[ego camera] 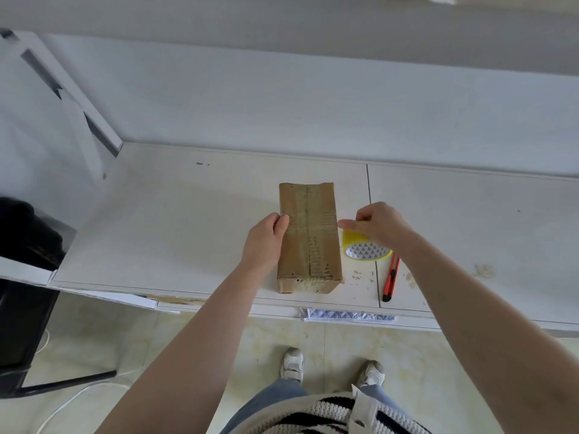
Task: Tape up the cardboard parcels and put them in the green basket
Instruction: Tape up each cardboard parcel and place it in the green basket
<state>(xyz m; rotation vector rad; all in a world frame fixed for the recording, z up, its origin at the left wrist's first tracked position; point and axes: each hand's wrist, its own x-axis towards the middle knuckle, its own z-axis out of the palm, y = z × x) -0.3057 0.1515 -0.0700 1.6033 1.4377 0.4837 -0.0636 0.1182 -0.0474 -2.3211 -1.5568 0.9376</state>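
Note:
A long brown cardboard parcel (308, 236) lies on the white table (175, 220), running away from me, with old tape along its top seam. My left hand (264, 242) grips its left edge near the middle. My right hand (377, 225) is on top of a yellow roll of tape (366, 250) that sits just right of the parcel, and its fingers point at the parcel's right edge. The green basket is not in view.
A red utility knife (391, 278) lies right of the tape, near the table's front edge. A quilted cloth (347, 316) hangs under the front edge. A black chair (25, 277) stands at the left. My feet are on the tiled floor below.

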